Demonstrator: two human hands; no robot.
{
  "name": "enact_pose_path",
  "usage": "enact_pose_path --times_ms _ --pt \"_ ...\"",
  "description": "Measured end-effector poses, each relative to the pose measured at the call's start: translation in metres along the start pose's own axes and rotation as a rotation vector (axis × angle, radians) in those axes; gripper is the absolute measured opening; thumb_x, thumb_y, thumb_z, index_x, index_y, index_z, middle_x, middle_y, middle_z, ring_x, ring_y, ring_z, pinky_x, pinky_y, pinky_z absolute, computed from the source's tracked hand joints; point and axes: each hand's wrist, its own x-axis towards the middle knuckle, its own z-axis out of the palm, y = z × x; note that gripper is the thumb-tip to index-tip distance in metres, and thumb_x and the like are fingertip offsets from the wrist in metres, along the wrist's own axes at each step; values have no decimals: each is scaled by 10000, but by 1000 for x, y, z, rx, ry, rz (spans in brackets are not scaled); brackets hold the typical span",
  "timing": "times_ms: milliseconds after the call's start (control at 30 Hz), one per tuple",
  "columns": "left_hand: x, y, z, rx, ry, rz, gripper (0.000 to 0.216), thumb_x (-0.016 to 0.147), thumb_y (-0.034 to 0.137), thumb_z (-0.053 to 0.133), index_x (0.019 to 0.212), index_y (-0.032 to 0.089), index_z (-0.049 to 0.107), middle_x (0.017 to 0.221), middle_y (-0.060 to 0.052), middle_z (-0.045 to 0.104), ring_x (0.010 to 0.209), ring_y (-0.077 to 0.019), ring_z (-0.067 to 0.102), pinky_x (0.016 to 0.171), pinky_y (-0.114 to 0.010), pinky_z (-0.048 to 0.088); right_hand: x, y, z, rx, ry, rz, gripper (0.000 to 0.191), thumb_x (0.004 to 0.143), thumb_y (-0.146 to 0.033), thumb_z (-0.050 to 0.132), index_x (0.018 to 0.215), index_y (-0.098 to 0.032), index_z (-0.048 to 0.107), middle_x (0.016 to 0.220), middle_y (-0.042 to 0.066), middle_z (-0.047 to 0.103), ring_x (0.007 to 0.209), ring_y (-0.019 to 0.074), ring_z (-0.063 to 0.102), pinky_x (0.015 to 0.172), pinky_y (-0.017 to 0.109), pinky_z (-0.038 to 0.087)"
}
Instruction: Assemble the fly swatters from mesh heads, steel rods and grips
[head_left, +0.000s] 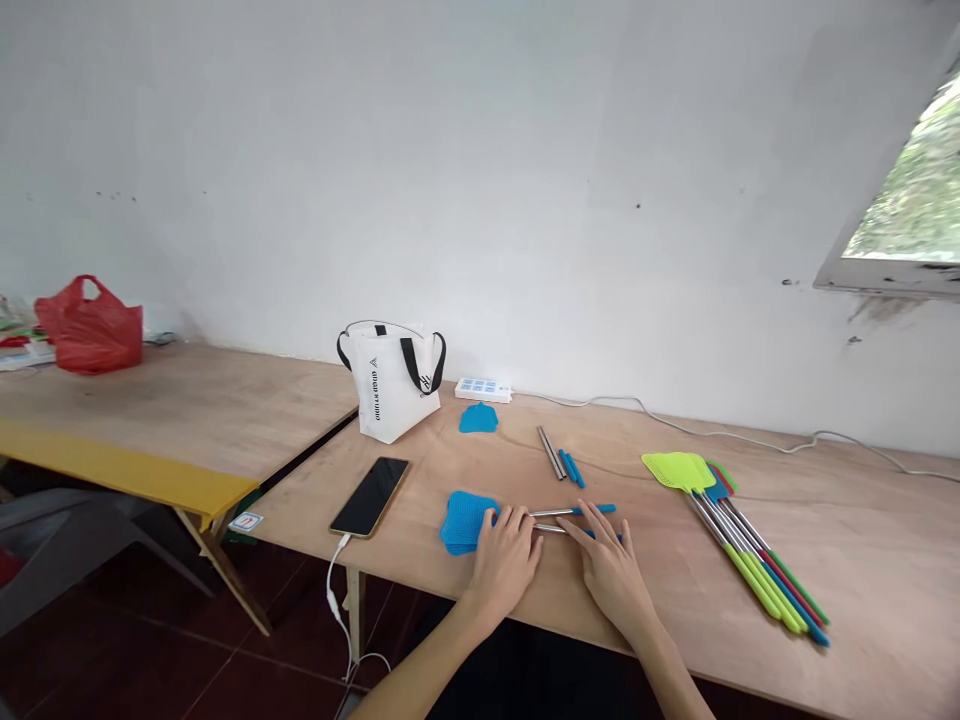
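Note:
Both my hands lie on the wooden table (825, 540) near its front edge. My left hand (504, 558) rests with fingers stretched out, its fingertips touching a stack of blue mesh swatter heads (463, 520). My right hand (611, 565) lies flat with spread fingers over metal rods with blue handles (570, 512). Neither hand grips anything.
A black phone (370, 495) on a cable lies to the left. Behind it stands a white tote bag (391, 378). A power strip (484, 389), one blue head (478, 418) and spare rods (559, 458) lie farther back. Finished swatters (739, 540) lie on the right. A red bag (90, 325) sits far left.

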Motion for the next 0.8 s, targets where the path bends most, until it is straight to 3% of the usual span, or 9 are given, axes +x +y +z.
enact_pose_path --times_ms 167,267,400,600,700,800 --pt "-1 -4 2 -40 23 -24 246 999 269 518 1185 186 656 1266 -104 679 1208 -289 586 1107 -554 345 2 -1 0 31 21 5 532 969 -134 344 1389 -345 594 1528 67 495 1421 249 440 1166 665 239" --pt "-1 -10 5 -49 25 -32 356 1021 335 476 1304 167 612 1436 -137 585 1360 -317 490 1184 -629 236 2 -3 -3 47 69 9 480 993 -190 365 1377 -354 602 1476 68 543 1373 253 487 1167 644 249" --pt "0 -15 6 -57 -55 -43 482 1039 394 415 1437 138 506 1547 -159 463 1437 -334 410 1186 -671 233 2 -4 -4 38 82 14 460 1002 -217 353 1362 -328 618 1455 87 555 1366 265 487 1156 650 258" --pt "2 -12 3 -36 -45 -44 371 1038 294 410 1367 188 545 1503 -121 517 1403 -302 452 1192 -620 290 3 0 4 37 77 11 506 965 -156 342 1357 -290 633 1477 81 544 1400 260 459 1181 611 276" --pt "3 -7 -3 -72 -4 14 309 1007 179 436 1284 204 572 1410 -95 576 1337 -275 501 1159 -541 363 4 4 10 79 82 -2 484 983 -179 335 1354 -234 642 1470 94 554 1395 254 472 1166 500 376" --pt "3 -3 -8 -106 -13 83 225 997 168 469 1169 216 606 1275 -77 617 1196 -256 567 1028 -441 473 5 6 17 114 106 37 460 1012 -234 329 1331 -205 659 1477 104 549 1392 256 482 1095 427 475"
